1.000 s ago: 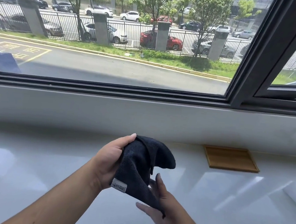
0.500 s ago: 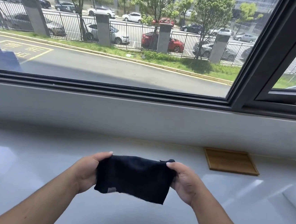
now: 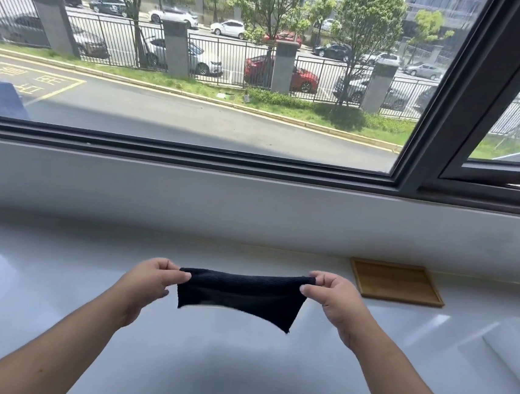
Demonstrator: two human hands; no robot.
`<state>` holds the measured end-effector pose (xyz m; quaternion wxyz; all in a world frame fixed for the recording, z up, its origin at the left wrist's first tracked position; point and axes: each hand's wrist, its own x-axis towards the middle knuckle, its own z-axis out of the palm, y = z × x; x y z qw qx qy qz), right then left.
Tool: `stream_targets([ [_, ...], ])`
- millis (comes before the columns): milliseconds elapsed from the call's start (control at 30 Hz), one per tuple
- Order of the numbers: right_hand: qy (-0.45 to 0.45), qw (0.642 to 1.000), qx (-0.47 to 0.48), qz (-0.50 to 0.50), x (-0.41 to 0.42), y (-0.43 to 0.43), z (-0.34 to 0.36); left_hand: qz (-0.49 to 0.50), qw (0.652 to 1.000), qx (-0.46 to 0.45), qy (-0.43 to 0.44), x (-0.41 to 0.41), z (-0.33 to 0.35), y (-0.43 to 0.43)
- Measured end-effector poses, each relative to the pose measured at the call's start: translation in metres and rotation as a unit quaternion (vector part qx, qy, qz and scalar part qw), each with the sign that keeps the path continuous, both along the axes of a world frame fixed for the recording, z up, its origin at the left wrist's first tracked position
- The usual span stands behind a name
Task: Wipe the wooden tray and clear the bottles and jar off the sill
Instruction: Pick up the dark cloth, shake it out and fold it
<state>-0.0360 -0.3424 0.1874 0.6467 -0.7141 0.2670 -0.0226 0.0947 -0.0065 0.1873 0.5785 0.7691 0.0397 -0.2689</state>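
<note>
Left hand (image 3: 145, 281) and right hand (image 3: 334, 299) raised side by side above the white sill (image 3: 53, 288), holding a dark ribbed cloth (image 3: 240, 293) stretched flat between them. Fingers of the left hand pinched shut on the cloth's upper left corner, thumb against forefinger; fingers of the right hand pinched shut on the upper right corner the same way. Top edge of the cloth pulled taut and nearly level, lower edge hanging loose, dipping lower at the right than at the left, clear of the glossy surface beneath. Both forearms bare, reaching in from the bottom corners of the view.

Wooden tray (image 3: 396, 283) lying flat on the sill at the back, close against the grey wall under the window frame (image 3: 445, 103), to the right of the right hand and apart from it. Tray surface bare, with a raised rim all round. White roll (image 3: 513, 351) lying on its side at the far right edge, nearer than the tray, partly cut off by the frame. Beyond the glass, a road, a railing fence and parked cars in bright sun
</note>
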Motion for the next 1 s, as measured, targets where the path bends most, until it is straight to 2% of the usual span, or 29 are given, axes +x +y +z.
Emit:
stream_targets([
  [167,-0.067,0.996,0.052,0.021,0.001,-0.004,0.009,-0.020,0.995,-0.085,-0.046,0.003,0.014,-0.004],
  [267,-0.082,0.994,0.079,-0.003,0.004,-0.003,0.010,0.001,0.993,-0.083,-0.082,0.008,0.013,-0.006],
  [333,-0.041,0.997,0.049,-0.037,0.008,0.003,0.000,0.023,0.993,-0.003,-0.113,0.011,0.003,-0.012],
  [433,0.057,0.995,0.031,-0.072,0.012,0.025,-0.021,0.050,0.972,0.176,-0.150,0.004,-0.005,-0.028],
  [500,0.074,0.993,0.069,-0.066,0.014,0.045,-0.029,0.039,0.960,0.229,-0.155,-0.008,-0.002,-0.043],
  [567,0.061,0.991,0.115,-0.042,0.015,0.065,-0.032,0.011,0.959,0.238,-0.153,-0.021,0.001,-0.060],
  [633,0.046,0.987,0.155,-0.004,0.017,0.081,-0.029,-0.004,0.975,0.186,-0.119,-0.034,0.004,-0.078],
  [733,0.022,0.981,0.185,0.060,0.018,0.095,-0.023,-0.013,0.998,0.053,-0.010,-0.048,0.006,-0.096],
  [867,0.004,0.976,0.206,0.070,0.017,0.092,-0.021,-0.111,0.984,-0.083,0.115,-0.052,0.012,-0.087],
  [933,0.010,0.976,0.204,0.069,0.017,0.088,-0.021,-0.126,0.982,-0.093,0.110,-0.048,0.009,-0.077],
  [1000,0.035,0.981,0.178,0.072,0.019,0.086,-0.022,-0.074,0.993,-0.071,0.064,-0.043,0.000,-0.069],
])
